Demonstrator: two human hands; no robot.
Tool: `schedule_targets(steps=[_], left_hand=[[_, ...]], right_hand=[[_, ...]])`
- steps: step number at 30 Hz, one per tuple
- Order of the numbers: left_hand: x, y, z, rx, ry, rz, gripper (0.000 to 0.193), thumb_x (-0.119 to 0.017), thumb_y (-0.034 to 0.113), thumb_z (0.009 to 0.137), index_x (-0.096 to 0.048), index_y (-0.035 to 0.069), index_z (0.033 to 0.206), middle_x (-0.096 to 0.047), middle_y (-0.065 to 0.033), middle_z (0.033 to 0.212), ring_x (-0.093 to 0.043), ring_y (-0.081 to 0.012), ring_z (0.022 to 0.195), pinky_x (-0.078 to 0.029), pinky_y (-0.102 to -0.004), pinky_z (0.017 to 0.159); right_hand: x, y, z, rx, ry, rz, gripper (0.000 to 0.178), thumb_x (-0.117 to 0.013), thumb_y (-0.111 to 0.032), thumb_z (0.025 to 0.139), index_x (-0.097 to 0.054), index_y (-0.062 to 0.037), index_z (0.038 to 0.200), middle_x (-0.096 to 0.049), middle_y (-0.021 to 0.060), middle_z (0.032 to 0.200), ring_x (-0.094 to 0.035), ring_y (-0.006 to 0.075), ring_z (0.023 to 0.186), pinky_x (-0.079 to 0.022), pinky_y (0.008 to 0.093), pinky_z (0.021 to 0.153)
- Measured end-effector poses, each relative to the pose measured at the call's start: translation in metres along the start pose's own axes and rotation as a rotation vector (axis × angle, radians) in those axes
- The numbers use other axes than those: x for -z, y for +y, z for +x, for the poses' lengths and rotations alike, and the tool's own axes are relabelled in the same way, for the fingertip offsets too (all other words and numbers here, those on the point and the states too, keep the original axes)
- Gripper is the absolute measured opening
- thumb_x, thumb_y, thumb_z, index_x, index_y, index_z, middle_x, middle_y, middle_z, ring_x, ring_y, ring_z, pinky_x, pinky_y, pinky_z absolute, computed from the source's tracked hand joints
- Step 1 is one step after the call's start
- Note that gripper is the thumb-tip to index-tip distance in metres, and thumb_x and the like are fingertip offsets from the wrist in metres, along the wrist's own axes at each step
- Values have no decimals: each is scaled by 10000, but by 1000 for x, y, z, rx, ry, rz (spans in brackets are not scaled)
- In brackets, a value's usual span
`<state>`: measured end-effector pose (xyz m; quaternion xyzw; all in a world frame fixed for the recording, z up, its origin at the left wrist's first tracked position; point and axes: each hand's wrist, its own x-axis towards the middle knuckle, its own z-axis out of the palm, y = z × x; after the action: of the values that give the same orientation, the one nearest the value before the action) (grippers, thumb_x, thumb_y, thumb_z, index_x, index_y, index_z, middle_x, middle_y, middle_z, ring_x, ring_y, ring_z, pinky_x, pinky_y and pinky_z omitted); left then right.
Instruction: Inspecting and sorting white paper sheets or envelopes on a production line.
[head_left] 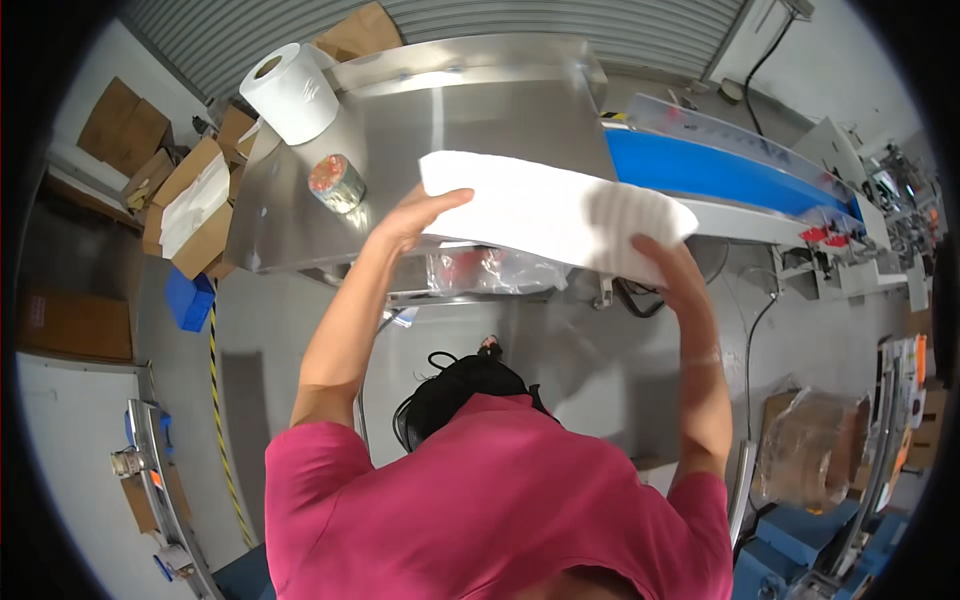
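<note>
A long white sheet of paper towel [545,205] is stretched between my two hands above the near edge of a steel table. My left hand [420,213] pinches its left end, thumb lying on top and the other fingers hidden beneath. At the right end my right hand [677,270] grips the lower corner, its fingers partly behind the sheet. A large white paper roll [292,95] stands on the table's far left. Nearer to my left hand sits a short shiny cylinder [338,183] with a red and green patterned top, its kind unclear.
The steel table [400,110] has a raised back edge. A blue conveyor belt [710,172] adjoins it on the right. Clear plastic bags with red contents [490,270] lie below the front edge. Open cardboard boxes [160,225] and a blue bin [188,300] stand left.
</note>
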<state>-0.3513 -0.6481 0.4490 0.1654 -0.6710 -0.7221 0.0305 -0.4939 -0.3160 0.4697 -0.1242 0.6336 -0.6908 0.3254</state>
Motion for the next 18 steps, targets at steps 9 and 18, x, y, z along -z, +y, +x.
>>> schedule_targets(steps=[9, 18], left_hand=[[111, 20, 29, 372, 344, 317, 900, -631, 600, 767, -349, 19, 1393, -431, -151, 1375, -386, -271, 1282, -316, -368, 1032], [15, 26, 29, -334, 862, 1082, 617, -674, 317, 804, -466, -43, 1260, -463, -302, 1256, -438, -432, 1181, -363, -515, 970]], right_hand=[[-64, 11, 167, -275, -268, -75, 641, -714, -349, 782, -455, -33, 1277, -545, 70, 1135, -519, 165, 1010, -446, 306, 836], [-9, 6, 178, -116, -200, -586, 646, -613, -447, 858, -443, 8, 1283, -559, 104, 1138, -535, 178, 1027, -440, 304, 876]])
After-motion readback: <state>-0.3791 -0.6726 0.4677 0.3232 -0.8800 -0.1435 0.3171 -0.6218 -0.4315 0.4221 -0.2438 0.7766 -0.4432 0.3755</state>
